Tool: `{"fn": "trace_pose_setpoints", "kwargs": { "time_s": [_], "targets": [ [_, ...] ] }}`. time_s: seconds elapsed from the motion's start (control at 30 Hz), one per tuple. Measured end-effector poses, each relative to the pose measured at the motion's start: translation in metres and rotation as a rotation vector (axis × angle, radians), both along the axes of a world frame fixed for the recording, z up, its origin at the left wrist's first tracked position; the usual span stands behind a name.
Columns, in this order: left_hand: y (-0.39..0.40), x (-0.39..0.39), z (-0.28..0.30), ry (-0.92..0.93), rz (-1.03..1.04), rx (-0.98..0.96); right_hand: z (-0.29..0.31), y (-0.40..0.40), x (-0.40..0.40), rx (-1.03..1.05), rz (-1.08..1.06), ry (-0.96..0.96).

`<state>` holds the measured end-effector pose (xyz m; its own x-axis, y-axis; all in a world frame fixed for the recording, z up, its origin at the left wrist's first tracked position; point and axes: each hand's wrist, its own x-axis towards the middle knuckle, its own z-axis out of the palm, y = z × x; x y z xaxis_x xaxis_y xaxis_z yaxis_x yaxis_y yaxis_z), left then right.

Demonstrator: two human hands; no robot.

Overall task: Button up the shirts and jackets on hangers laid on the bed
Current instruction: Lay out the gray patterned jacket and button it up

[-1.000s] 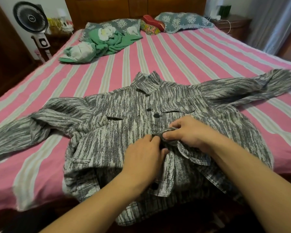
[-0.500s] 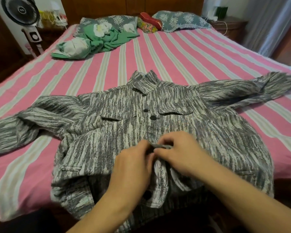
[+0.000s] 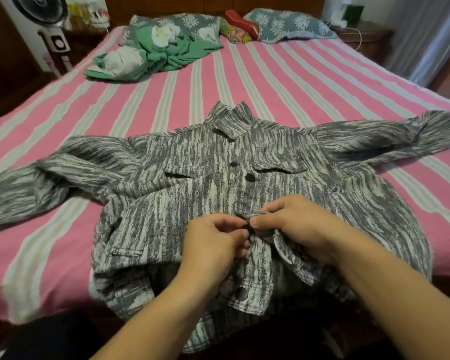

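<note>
A grey-and-white streaked jacket (image 3: 182, 193) lies face up on the pink striped bed (image 3: 283, 81), collar away from me, sleeves spread to both sides. Two dark buttons (image 3: 250, 177) on the upper front are fastened. At mid-front, my left hand (image 3: 213, 245) pinches a dark button on the left placket edge. My right hand (image 3: 296, 224) pinches the right placket edge against it, fingertips meeting my left. Below my hands the front hangs apart, with one loose button (image 3: 241, 293) near the hem. No hanger shows.
A crumpled green and white cloth (image 3: 153, 55) lies at the far left of the bed. Patterned pillows (image 3: 291, 24) and a red item sit by the headboard. A fan (image 3: 44, 11) stands at the left, a nightstand (image 3: 361, 35) and curtain at the right.
The view has shifted slightly. Both hands stay at the jacket's mid-front; the right hand has brought the placket edge flatter and closer onto the button held by the left.
</note>
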<state>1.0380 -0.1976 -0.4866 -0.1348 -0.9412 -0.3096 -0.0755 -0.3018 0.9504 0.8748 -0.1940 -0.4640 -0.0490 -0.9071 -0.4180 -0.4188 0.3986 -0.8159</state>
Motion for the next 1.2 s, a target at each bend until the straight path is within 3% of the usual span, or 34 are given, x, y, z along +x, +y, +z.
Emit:
{"fn": "trace_pose_setpoints", "kwargs": {
  "time_s": [0.17,0.3,0.4,0.5,0.67,0.87,1.0,1.2],
  "targets": [
    [0.002,-0.001,-0.004,-0.088,-0.013,-0.038,0.004,0.001,-0.005,0.089,0.036,-0.18],
    [0.0,0.001,-0.005,-0.071,-0.035,0.011,0.005,0.001,-0.006,0.114,0.06,-0.169],
    [-0.004,0.003,0.002,0.071,-0.043,0.168,0.003,0.004,-0.003,0.087,0.051,-0.09],
    [-0.007,0.006,0.01,0.131,-0.088,0.269,0.0,0.011,0.007,-0.023,0.058,0.128],
    [-0.007,0.003,0.003,0.076,-0.076,0.222,-0.008,0.023,0.03,-0.243,0.054,0.41],
    [-0.007,0.0,-0.008,0.06,0.017,0.18,-0.008,0.025,0.02,-0.338,0.129,0.395],
    [-0.01,0.004,-0.008,0.144,0.073,0.237,-0.018,0.025,0.011,-0.464,0.212,0.457],
    [-0.012,0.01,-0.015,0.126,-0.038,0.173,-0.026,0.026,-0.005,-0.63,0.391,0.537]
  ]
}}
